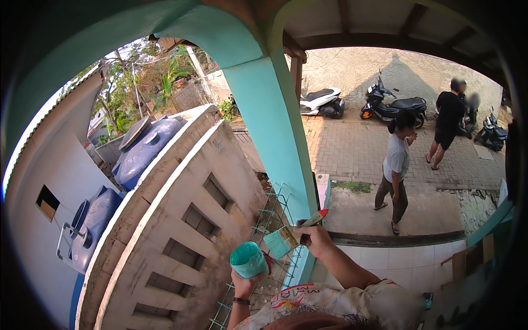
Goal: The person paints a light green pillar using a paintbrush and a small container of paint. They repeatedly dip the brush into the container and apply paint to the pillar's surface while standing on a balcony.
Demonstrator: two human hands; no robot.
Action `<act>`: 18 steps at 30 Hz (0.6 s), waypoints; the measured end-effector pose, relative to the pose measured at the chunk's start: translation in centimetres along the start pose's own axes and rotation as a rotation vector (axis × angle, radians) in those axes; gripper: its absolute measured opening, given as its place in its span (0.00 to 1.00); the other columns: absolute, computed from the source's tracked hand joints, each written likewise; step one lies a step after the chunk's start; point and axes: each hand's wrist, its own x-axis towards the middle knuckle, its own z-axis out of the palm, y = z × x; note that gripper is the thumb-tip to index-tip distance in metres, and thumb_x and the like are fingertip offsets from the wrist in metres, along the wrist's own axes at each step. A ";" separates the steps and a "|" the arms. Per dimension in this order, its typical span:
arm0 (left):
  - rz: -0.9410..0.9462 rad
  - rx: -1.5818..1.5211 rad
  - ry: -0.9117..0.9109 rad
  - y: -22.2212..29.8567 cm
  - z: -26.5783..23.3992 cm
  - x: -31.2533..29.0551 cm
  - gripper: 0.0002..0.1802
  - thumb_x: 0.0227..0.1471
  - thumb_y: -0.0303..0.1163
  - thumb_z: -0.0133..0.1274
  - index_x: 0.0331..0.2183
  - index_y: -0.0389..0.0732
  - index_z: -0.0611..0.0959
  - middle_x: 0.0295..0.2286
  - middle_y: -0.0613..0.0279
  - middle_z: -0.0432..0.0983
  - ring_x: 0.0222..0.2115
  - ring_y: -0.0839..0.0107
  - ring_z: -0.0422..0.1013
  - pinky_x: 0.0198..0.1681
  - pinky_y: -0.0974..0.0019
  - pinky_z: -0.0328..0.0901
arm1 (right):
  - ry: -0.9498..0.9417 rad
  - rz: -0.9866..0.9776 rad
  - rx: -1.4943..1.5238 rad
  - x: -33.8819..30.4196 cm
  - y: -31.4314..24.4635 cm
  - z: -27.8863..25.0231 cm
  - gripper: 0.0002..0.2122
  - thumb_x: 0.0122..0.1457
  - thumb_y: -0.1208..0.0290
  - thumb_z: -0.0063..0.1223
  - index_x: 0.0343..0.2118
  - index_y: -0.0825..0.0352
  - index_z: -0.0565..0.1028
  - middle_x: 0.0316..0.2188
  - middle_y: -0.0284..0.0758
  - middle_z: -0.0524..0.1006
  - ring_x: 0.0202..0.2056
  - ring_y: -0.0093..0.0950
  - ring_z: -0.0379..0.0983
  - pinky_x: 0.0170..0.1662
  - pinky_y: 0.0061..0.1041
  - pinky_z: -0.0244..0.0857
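Note:
My left hand is wrapped round a small round paint container whose inside and wall are smeared with turquoise paint. In my right hand is a wide paintbrush, gripped near the base of its handle. Its bristles are coated in turquoise and point left, beside and just above the container's rim. The handle ends in a red tip toward the upper right. Behind the brush rises a turquoise pillar. What is deep inside the container cannot be made out.
Turquoise metal rods form a lattice left of the pillar. A concrete wall with slots and blue water tanks stand left. Right, a person in a grey shirt and another in black stand near parked motorcycles.

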 end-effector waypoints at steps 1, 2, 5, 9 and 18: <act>0.003 0.012 -0.016 -0.1 0.1 0.3 0.39 0.27 0.27 0.72 0.47 0.37 0.77 0.43 0.59 0.79 0.43 0.66 0.75 0.50 0.59 0.69 | -0.001 -0.007 -0.002 -0.2 -0.3 -0.2 0.09 0.52 0.82 0.58 0.36 0.65 0.74 0.31 0.33 0.75 0.32 0.26 0.75 0.33 0.23 0.67; -0.004 -0.029 -0.031 0.0 0.2 0.5 0.39 0.27 0.27 0.72 0.47 0.37 0.77 0.43 0.59 0.79 0.43 0.66 0.75 0.50 0.59 0.69 | 0.000 -0.014 -0.003 -0.5 -0.6 -0.3 0.09 0.52 0.82 0.58 0.36 0.65 0.74 0.30 0.32 0.75 0.31 0.25 0.75 0.31 0.21 0.66; -0.018 -0.061 -0.064 1.9 1.2 1.3 0.40 0.26 0.28 0.73 0.47 0.37 0.76 0.43 0.60 0.78 0.43 0.67 0.75 0.49 0.61 0.69 | 0.096 -0.071 0.001 -1.6 -1.6 0.6 0.09 0.52 0.81 0.58 0.36 0.64 0.74 0.29 0.31 0.75 0.27 0.23 0.73 0.26 0.19 0.63; 0.044 -0.112 -0.106 0.5 1.0 3.5 0.41 0.25 0.30 0.74 0.47 0.36 0.76 0.42 0.61 0.78 0.41 0.67 0.75 0.48 0.61 0.69 | 0.076 -0.207 -0.038 -1.5 -4.0 -0.1 0.09 0.53 0.80 0.57 0.37 0.65 0.73 0.31 0.33 0.76 0.32 0.26 0.76 0.31 0.23 0.67; 0.110 -0.166 -0.154 0.9 3.3 4.7 0.45 0.23 0.34 0.75 0.48 0.34 0.75 0.40 0.58 0.77 0.40 0.66 0.74 0.47 0.60 0.69 | 0.054 -0.339 -0.041 -4.6 -7.0 2.5 0.09 0.52 0.79 0.60 0.36 0.65 0.75 0.31 0.31 0.77 0.30 0.22 0.75 0.29 0.20 0.65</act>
